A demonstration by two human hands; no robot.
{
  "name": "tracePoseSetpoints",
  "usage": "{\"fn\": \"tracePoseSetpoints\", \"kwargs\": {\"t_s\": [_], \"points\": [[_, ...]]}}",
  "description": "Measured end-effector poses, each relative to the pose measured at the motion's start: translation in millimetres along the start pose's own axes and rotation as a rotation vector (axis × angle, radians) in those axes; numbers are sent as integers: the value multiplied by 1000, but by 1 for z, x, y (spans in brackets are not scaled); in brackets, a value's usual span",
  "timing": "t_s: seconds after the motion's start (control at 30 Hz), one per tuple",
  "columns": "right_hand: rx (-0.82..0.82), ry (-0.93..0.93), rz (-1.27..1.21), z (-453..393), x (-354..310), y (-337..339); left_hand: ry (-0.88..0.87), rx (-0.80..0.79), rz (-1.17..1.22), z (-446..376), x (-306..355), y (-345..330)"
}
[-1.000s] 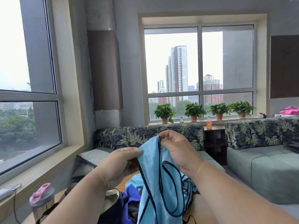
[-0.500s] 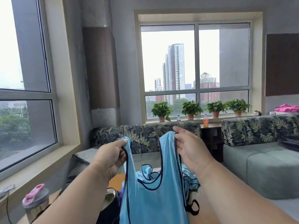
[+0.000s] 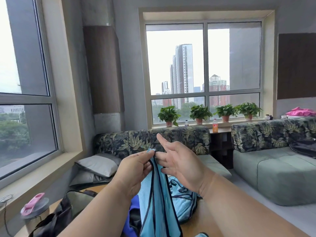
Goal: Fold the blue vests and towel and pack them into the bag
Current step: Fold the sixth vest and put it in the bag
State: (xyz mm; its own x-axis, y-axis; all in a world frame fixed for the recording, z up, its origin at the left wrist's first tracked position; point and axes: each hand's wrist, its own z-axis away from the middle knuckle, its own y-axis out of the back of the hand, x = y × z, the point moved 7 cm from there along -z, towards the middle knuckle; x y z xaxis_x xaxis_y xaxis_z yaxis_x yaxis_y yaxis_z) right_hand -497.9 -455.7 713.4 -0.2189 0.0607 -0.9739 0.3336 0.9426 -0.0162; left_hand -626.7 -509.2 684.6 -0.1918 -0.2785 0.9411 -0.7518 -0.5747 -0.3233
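Observation:
A light blue vest point(image 3: 157, 204) with dark trim hangs in front of me, its two shoulder straps brought together at the top. My left hand point(image 3: 135, 171) pinches both straps between thumb and fingers. My right hand point(image 3: 179, 161) is beside the straps with its fingers spread and straight; its fingertips touch the strap tops. More light blue cloth point(image 3: 183, 200) lies bunched on the wooden table point(image 3: 205, 219) behind the vest. A darker blue cloth point(image 3: 130, 218) shows under my left forearm. A dark bag point(image 3: 65, 212) with a grey-green inside lies open at the lower left.
A grey bottle with a pink lid point(image 3: 33, 205) stands at the table's left end by the windowsill. Leaf-patterned sofas point(image 3: 153, 141) run behind and to the right of the table, with pillows point(image 3: 97, 165) in the corner. Potted plants point(image 3: 200, 113) line the far sill.
The two straps, held apart half a second ago, have been brought together into my left hand. My right hand has let go of its strap and opened its fingers.

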Motion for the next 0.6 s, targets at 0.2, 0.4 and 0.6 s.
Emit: {"fn": "tracePoseSetpoints", "kwargs": {"t_s": [0.2,0.4,0.6], "points": [[-143,15,-36,-4,8,-11,-68,-13,-67,4,2,1],[-100,-9,-36,-3,8,-3,-192,48,-211,7,8,12],[439,48,269,8,-3,39,-196,-94,-177,8,24,13]]}}
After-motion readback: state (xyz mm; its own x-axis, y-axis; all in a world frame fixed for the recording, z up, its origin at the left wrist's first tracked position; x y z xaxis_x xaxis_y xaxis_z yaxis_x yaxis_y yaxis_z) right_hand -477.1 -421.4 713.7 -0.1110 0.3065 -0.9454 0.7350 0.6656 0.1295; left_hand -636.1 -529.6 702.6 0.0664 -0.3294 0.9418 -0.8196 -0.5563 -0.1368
